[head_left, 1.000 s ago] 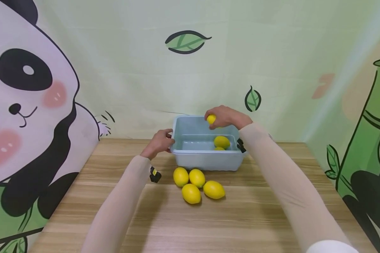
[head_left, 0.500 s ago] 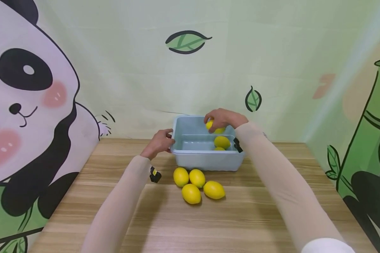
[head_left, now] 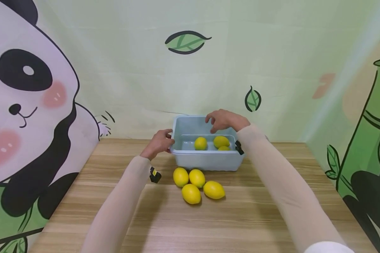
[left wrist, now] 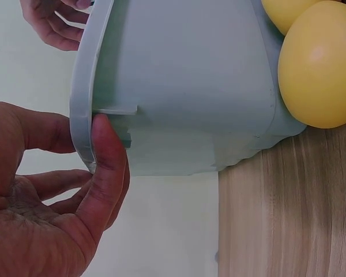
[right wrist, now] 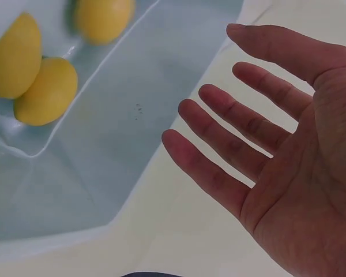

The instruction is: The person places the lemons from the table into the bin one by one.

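Note:
A light blue plastic bin (head_left: 209, 161) stands at the back of the table with three lemons inside. One lemon (head_left: 201, 143) lies near the middle of its floor; another lemon (head_left: 221, 141) and a partly hidden lemon (head_left: 223, 148) lie toward the right. My left hand (head_left: 159, 141) pinches the bin's left rim (left wrist: 83, 98), thumb on one side and fingers on the other. Over the bin's back right part, my right hand (head_left: 225, 120) hovers with fingers spread and nothing in them, as the right wrist view also shows its bare palm (right wrist: 300, 173).
Several lemons (head_left: 191, 194) lie grouped on the wooden table (head_left: 240, 225) just in front of the bin. Behind the table hangs a pale green backdrop (head_left: 139, 70) with a printed panda and leaves.
My right hand lowered a lemon into the bin and let go of it; that lemon now lies near the middle of the bin floor. The left hand has stayed on the rim.

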`<state>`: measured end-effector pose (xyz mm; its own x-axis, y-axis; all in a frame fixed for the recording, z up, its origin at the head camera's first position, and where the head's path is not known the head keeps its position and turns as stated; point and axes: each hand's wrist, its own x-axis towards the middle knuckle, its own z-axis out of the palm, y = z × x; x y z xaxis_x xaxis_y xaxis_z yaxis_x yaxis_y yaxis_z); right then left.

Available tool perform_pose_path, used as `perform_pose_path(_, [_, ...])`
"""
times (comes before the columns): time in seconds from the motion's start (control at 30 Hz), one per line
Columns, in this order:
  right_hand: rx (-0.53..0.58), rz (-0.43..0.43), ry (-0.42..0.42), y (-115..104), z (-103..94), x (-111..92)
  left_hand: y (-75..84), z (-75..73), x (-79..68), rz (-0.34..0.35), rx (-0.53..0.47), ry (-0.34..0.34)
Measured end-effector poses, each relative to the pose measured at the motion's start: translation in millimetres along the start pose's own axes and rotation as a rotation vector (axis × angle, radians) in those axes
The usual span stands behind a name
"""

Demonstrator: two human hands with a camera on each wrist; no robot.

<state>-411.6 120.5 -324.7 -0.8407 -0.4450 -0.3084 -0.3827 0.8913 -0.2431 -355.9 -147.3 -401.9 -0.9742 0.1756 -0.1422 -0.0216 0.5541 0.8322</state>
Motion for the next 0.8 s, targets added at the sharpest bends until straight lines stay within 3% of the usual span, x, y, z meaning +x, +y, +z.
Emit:
perform_pose_path(0.37, [0.013,-0.114,0.121,3,2.7,-26,2.9,-0.3,1.1,-0.018,-0.001,-0.006])
perform_pose_path(0.8, [0.058,-0.092,0.311,38,23.4,-68,2.5,0.4,-1.0,0.0,-0.002,0.005])
